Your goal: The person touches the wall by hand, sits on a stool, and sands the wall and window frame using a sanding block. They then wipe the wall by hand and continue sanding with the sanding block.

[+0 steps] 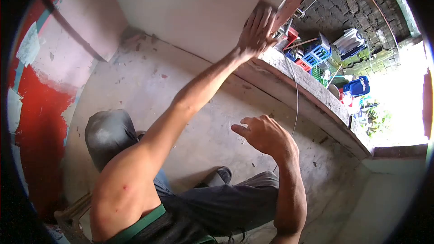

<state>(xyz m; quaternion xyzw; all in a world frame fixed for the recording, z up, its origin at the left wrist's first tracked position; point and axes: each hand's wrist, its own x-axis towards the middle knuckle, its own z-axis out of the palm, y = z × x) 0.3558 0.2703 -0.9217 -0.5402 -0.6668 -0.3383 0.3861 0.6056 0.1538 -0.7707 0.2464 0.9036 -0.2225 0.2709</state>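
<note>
My left arm reaches up and forward, and my left hand [257, 31] lies along the pale wall [190, 13] close to its edge beside the opening. Under its fingertips shows a dark flat pad [265, 4], pressed against the wall; the palm side is hidden. My right hand [266, 136] hangs in the air over the floor, holding nothing, with thumb and fingers apart and loosely bent.
A rough ledge [312, 83] runs along the opening on the right, with a thin cable [296, 95] hanging over it. Beyond are blue crates [318, 52]. Red and white patchy paint covers the left wall [40, 122]. My knee [110, 135] is bent above the dusty floor [208, 122].
</note>
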